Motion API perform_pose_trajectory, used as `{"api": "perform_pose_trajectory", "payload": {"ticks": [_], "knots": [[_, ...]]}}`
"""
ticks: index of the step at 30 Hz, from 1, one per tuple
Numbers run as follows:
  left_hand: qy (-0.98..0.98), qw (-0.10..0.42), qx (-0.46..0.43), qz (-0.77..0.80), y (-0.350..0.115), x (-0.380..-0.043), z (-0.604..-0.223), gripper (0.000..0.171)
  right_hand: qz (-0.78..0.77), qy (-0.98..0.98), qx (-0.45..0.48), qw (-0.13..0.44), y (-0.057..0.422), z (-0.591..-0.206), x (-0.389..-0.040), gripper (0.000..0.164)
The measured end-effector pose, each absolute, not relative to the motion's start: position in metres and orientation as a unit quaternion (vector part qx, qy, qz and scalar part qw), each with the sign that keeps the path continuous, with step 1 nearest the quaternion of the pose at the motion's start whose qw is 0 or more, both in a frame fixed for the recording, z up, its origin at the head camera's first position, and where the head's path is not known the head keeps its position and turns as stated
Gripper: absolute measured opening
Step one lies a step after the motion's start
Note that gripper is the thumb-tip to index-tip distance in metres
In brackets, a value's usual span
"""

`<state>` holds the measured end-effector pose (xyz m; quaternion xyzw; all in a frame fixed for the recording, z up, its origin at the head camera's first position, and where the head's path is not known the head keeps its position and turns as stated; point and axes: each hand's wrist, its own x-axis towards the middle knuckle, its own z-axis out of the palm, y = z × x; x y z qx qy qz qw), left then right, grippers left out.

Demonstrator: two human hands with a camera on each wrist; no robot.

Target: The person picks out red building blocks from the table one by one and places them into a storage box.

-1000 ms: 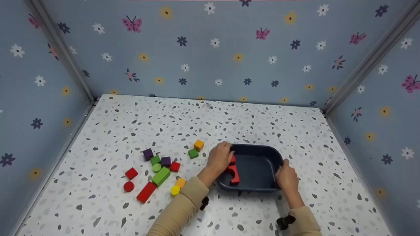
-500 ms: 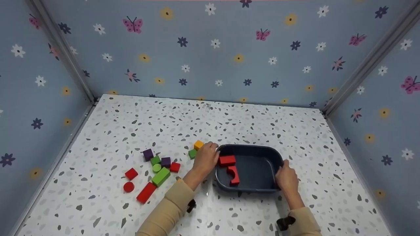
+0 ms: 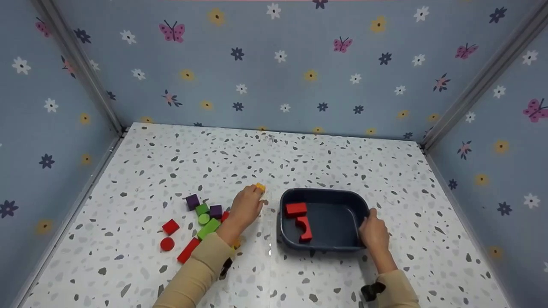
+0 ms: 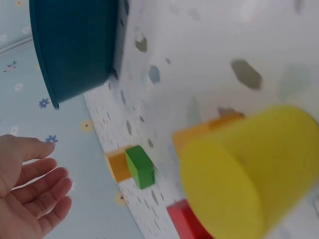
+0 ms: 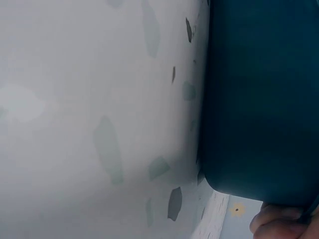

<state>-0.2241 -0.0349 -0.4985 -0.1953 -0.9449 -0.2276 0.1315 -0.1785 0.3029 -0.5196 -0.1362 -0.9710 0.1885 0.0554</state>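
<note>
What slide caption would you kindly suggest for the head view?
Right grip holds a navy tub containing a red arch and red cuboid, left grip near an orange cube.

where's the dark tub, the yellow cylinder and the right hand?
Dark tub (image 3: 336, 222), head view: bare inside floor.
Yellow cylinder (image 4: 264, 167), left wrist view: curved side.
Right hand (image 3: 375, 231), head view: back of the hand.

Smooth plastic-looking basin (image 3: 334, 222), matt yellow cylinder (image 4: 254, 167), glossy tabletop (image 3: 342, 164), cloth sleeves (image 3: 195, 271), dull metal-looking corner post (image 3: 80, 64).
</note>
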Motion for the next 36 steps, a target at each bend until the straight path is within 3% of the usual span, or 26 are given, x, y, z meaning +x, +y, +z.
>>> {"api": "perform_pose_trajectory", "payload": {"ticks": [15, 21, 28, 36], "knots": [[-0.967, -0.067, -0.187, -0.161, -0.06, -0.222, -0.506, 0.032, 0.189, -0.972, -0.132, 0.055, 0.303, -0.52, -0.178, 0.027], [-0.968, -0.083, -0.191, -0.138, -0.07, -0.217, -0.51, 0.022, 0.193, -0.971, -0.125, 0.072, 0.303, -0.52, -0.177, 0.026], [-0.968, -0.081, -0.196, -0.131, -0.077, -0.214, -0.517, 0.034, 0.197, -0.97, -0.129, 0.064, 0.303, -0.519, -0.177, 0.027], [-0.973, -0.094, -0.177, -0.113, -0.081, -0.213, -0.519, 0.021, 0.198, -0.97, -0.125, 0.07, 0.303, -0.52, -0.177, 0.027]]}}
